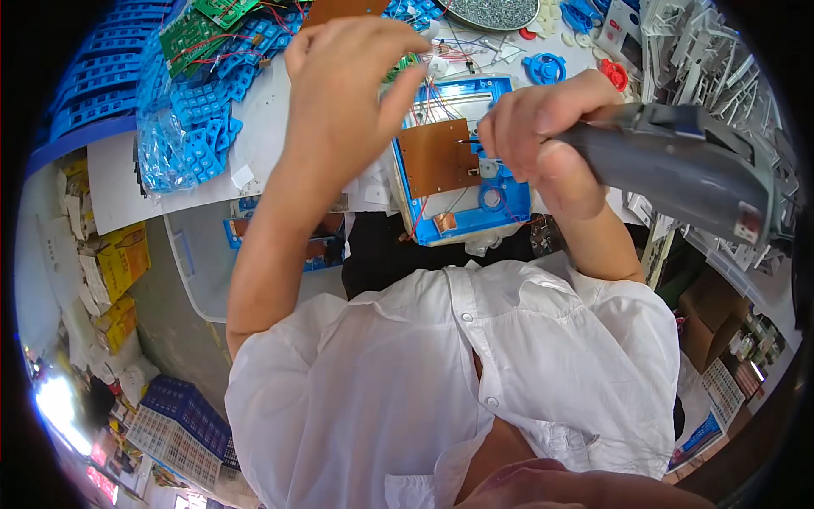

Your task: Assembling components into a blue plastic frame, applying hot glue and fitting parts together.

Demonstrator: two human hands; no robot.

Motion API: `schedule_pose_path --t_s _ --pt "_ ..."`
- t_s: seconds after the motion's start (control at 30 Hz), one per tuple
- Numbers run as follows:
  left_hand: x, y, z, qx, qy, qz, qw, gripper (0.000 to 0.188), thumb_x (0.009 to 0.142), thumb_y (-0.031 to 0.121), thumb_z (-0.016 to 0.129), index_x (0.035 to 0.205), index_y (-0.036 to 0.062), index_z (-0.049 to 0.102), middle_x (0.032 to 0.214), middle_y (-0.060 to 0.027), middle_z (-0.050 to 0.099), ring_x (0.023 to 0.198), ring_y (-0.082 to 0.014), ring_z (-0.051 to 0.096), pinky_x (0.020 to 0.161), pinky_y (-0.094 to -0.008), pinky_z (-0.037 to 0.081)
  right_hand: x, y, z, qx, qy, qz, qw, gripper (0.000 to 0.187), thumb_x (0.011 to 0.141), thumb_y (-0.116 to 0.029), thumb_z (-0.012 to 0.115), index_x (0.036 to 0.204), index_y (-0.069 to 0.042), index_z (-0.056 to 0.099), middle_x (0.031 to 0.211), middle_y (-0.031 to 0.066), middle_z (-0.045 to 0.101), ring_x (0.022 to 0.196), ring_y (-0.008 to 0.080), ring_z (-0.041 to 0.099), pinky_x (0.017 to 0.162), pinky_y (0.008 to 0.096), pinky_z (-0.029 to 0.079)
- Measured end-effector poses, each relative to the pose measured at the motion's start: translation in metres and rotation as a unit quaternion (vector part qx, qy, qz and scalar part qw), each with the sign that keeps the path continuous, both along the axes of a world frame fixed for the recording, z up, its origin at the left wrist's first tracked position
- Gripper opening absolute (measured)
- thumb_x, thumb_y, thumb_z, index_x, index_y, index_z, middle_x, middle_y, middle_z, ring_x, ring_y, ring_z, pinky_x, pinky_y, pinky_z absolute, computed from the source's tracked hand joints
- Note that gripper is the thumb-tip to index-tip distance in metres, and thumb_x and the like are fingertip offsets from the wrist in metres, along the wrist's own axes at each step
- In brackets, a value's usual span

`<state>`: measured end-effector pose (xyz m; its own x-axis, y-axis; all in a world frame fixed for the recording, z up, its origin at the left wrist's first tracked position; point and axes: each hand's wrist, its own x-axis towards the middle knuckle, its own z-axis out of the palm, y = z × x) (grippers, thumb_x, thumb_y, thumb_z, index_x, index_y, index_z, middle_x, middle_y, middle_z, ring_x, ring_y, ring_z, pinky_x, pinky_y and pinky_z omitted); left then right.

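My right hand [551, 140] is wrapped round the dark grey handle of an electric screwdriver [678, 161]. Its thin bit points left at the edge of a brown circuit board [432, 161]; whether the tip touches cannot be made out. The board lies in a blue and white plastic housing [471, 233], over part of its inside. Red and other thin wires [431, 95] run from the housing's far end. Above and left of the housing, my left hand [352, 81] is raised with thumb and fingers apart, and nothing shows in it.
Left of the housing lie blue plastic parts in a clear bag [186, 140] and green circuit boards [195, 38]. A round tray of small metal pieces [492, 10] stands at the back. White plastic parts [695, 68] are heaped at right. A clear bin [191, 271] sits below the table edge.
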<state>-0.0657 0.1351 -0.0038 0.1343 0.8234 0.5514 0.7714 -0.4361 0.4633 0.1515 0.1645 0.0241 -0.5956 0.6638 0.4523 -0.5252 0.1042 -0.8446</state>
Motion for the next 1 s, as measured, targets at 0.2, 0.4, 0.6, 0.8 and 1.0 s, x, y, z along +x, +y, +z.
schedule_pose_path --t_s 0.2,0.4,0.6,0.8,1.0 --pt "0.012 0.047 0.020 0.011 -0.002 0.001 1.000 0.010 0.087 0.016 0.068 0.089 0.0063 0.070 0.087 -0.0122 0.067 0.090 -0.0329 0.065 0.088 -0.0448 0.043 0.007 -0.001 -0.010 0.107 -0.157 -0.022 0.982 0.024 0.097 -0.009 0.067 0.094 -0.009 0.043 0.067 0.0040 0.052 0.059 0.0157 0.050 0.061 0.0361 0.048" --pt "0.031 0.138 -0.008 -0.070 0.182 -0.029 0.980 0.014 0.087 0.015 0.063 0.086 0.0089 0.075 0.096 -0.0123 0.074 0.095 -0.0325 0.068 0.089 -0.0468 0.046 0.001 0.004 -0.013 0.129 -0.164 0.002 0.978 0.020 0.096 -0.008 0.067 0.097 -0.008 0.046 0.070 0.0043 0.054 0.060 0.0156 0.051 0.059 0.0344 0.048" --pt "0.058 0.167 -0.042 -0.067 0.325 -0.050 0.942 0.018 0.085 0.015 0.062 0.087 0.0131 0.079 0.095 -0.0096 0.076 0.097 -0.0259 0.070 0.095 -0.0545 0.041 0.003 0.012 0.013 0.043 -0.018 0.009 0.999 0.028 0.100 -0.029 0.069 0.109 -0.010 0.050 0.067 0.0000 0.055 0.057 0.0122 0.050 0.056 0.0304 0.044" --pt "0.068 0.168 -0.035 -0.103 0.351 -0.065 0.929 0.019 0.086 0.017 0.061 0.088 0.0118 0.080 0.097 -0.0113 0.076 0.103 -0.0278 0.068 0.100 -0.0542 0.039 0.024 0.016 0.043 0.089 -0.037 0.028 0.995 0.029 0.101 -0.032 0.066 0.115 -0.012 0.050 0.065 -0.0034 0.051 0.055 0.0098 0.048 0.058 0.0311 0.045" --pt "0.071 0.173 -0.020 -0.046 0.282 -0.014 0.958 0.021 0.087 0.017 0.061 0.088 0.0112 0.080 0.094 -0.0094 0.076 0.105 -0.0286 0.066 0.105 -0.0579 0.036 0.026 0.011 0.041 0.080 -0.029 0.034 0.996 0.029 0.101 -0.031 0.066 0.115 -0.012 0.050 0.065 -0.0036 0.051 0.054 0.0098 0.047 0.056 0.0299 0.043"
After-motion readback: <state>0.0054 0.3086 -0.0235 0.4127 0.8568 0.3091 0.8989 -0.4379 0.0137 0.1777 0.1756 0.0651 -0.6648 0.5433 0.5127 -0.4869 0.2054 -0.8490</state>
